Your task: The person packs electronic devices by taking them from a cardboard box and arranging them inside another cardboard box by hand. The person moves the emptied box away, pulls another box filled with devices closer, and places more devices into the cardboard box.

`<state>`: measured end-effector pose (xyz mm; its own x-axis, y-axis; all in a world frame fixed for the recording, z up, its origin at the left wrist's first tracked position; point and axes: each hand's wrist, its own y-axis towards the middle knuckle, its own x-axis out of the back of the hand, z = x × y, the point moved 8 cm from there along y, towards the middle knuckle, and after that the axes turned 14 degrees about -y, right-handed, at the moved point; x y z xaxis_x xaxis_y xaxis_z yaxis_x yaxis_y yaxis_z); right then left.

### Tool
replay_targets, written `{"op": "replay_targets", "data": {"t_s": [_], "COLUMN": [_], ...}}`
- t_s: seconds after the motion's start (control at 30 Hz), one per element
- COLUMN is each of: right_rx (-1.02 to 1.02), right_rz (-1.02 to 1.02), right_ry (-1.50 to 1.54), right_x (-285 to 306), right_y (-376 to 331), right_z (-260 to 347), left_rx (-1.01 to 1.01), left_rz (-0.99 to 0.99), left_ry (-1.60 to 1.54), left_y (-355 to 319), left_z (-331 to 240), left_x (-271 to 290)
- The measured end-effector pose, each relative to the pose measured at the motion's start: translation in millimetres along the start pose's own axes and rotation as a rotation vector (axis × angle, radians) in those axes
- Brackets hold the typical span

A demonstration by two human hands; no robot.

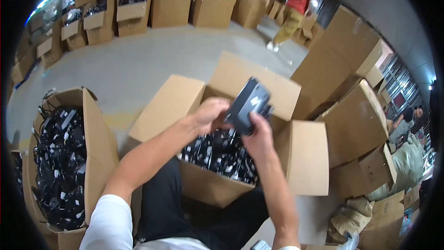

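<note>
Above an open cardboard box (215, 185), a dark flat rectangular device (247, 106) with a glossy grey face is held tilted. Its exact kind I cannot make out. My right hand (260, 136) grips its lower right side, thumb across the face. At the device's left edge, my left hand (212, 113) is closed with curled fingers, which the device partly hides. Below both hands the box holds a heap of small black and white pieces (222, 155), perhaps adapters with cables. The box flaps are folded outward, and it stands between my legs.
To my left stands a tall open box (99, 148) full of black cables and adapters (60, 157). Large cartons (340, 51) lean at the right, near sacks (409, 159). More boxes (172, 7) line the back. A person in red (299, 0) walks there; another (404, 120) is far right.
</note>
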<state>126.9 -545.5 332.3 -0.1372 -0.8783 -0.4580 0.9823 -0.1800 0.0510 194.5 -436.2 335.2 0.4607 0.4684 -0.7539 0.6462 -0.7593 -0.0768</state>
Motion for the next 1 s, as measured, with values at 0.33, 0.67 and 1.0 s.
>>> {"op": "replay_targets", "data": {"t_s": [0.33, 0.67, 1.0], "right_rx": [0.048, -0.333, -0.373], "right_rz": [-0.226, 0.183, -0.065], "right_ry": [-0.223, -0.901, -2.143], "right_x": [94.4, 96.7, 286.8], "right_y": [16.2, 33.3, 68.7], "right_z": [6.5, -85.1, -174.5], "left_rx": [-0.153, -0.067, -0.381], "left_rz": [-0.202, -0.149, -0.550], "left_ry": [0.372, 0.313, 0.417], "left_y": [54.5, 67.9, 52.9], "left_z": [29.2, 65.9, 28.4], "left_x": [55.2, 86.1, 125.8]}}
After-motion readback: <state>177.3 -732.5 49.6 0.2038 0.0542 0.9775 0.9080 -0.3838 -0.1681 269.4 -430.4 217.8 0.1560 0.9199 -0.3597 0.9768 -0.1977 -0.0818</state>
